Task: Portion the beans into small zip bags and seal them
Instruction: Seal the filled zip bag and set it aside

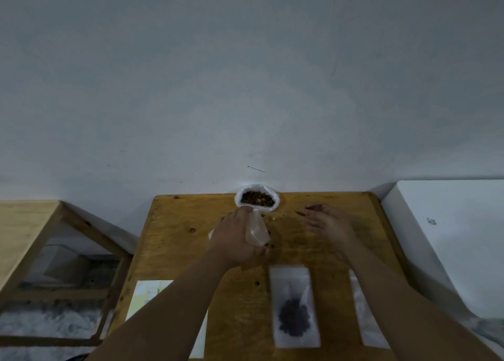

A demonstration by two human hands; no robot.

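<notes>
A white bowl [240, 197] lined with plastic and full of brown beans [257, 198] stands at the far edge of the wooden table [177, 240]. My left hand [231, 240] holds a small clear zip bag [256, 231] just in front of the bowl. Over the table to the right of the bowl, my right hand [326, 223] has its fingers bunched; dark beans seem to lie at its fingertips [313, 207]. A flat zip bag holding dark beans [294, 306] lies near the front. Another zip bag [366, 314] lies partly under my right forearm.
A pale sheet or stack of bags [148, 292] lies at the table's front left, partly under my left arm. A white surface [450, 238] adjoins the table on the right. A wooden frame [68, 251] stands on the left. The wall rises directly behind the table.
</notes>
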